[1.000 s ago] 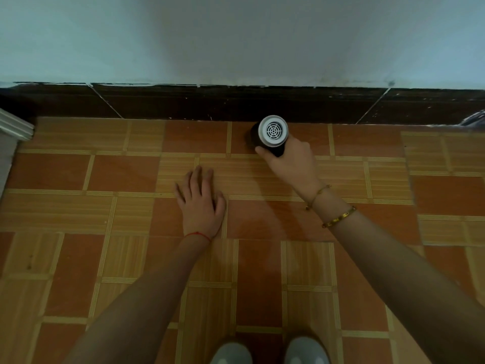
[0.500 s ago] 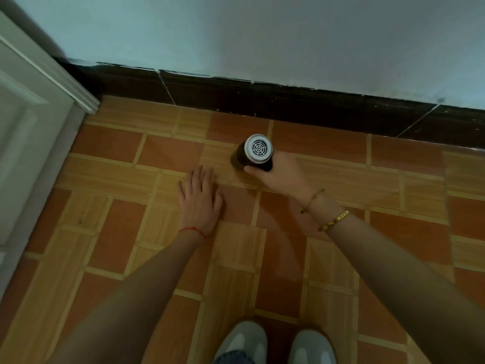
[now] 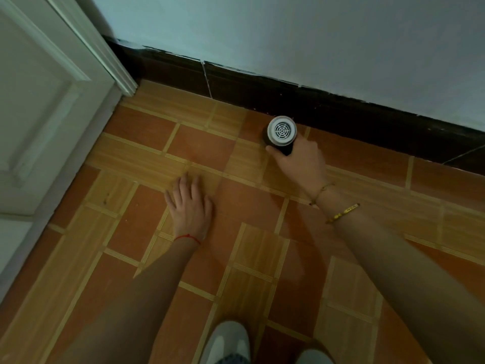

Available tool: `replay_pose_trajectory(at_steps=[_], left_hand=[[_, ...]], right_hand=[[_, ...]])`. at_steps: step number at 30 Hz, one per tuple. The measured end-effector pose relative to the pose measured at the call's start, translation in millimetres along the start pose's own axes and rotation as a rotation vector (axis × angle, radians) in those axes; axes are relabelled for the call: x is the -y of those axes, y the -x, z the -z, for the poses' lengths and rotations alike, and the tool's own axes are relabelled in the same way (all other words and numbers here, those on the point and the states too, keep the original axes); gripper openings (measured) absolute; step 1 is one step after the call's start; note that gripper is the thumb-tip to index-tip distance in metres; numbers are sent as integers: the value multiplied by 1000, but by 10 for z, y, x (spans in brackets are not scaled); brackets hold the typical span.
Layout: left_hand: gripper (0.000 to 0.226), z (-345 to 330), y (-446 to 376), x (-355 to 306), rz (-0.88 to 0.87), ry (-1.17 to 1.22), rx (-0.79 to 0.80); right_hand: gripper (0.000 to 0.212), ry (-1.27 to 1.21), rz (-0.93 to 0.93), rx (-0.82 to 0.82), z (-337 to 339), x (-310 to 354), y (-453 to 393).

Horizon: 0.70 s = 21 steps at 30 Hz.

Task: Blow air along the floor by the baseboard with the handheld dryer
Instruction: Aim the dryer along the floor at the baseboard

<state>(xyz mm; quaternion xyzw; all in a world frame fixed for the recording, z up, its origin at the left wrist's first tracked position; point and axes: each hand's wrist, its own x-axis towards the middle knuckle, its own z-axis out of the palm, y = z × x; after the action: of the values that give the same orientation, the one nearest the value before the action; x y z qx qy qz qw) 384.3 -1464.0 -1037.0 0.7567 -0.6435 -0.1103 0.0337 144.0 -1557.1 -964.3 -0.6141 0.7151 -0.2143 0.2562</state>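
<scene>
My right hand (image 3: 299, 161) grips a black handheld dryer (image 3: 280, 134). Its white round rear grille faces the camera, and its nozzle end, hidden from me, points down at the floor just in front of the dark baseboard (image 3: 341, 109). My left hand (image 3: 190, 206) lies flat on the orange and wood-pattern tiled floor (image 3: 199, 148), fingers spread, a little left of and nearer to me than the dryer. It holds nothing.
A white door and its frame (image 3: 52, 101) stand at the left, meeting the baseboard in the corner. A pale wall (image 3: 288, 35) rises above the baseboard. My grey shoes (image 3: 228, 342) show at the bottom edge.
The view has swung left, bringing the door and corner into sight. My right hand has carried the dryer back up close to the baseboard. My left hand stays flat on the floor.
</scene>
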Motion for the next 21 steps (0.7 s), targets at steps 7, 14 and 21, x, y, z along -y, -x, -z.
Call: replay_pose_trajectory(at_steps=[7, 14, 21], left_hand=[[55, -62, -23, 277, 69, 26, -56], [58, -152, -34, 341, 64, 57, -117], [57, -195, -49, 365, 58, 37, -135]], right_hand=[[63, -17, 76, 70, -287, 335, -195], [58, -77, 241, 278, -615, 663, -157], [58, -63, 176, 99, -701, 816, -441]])
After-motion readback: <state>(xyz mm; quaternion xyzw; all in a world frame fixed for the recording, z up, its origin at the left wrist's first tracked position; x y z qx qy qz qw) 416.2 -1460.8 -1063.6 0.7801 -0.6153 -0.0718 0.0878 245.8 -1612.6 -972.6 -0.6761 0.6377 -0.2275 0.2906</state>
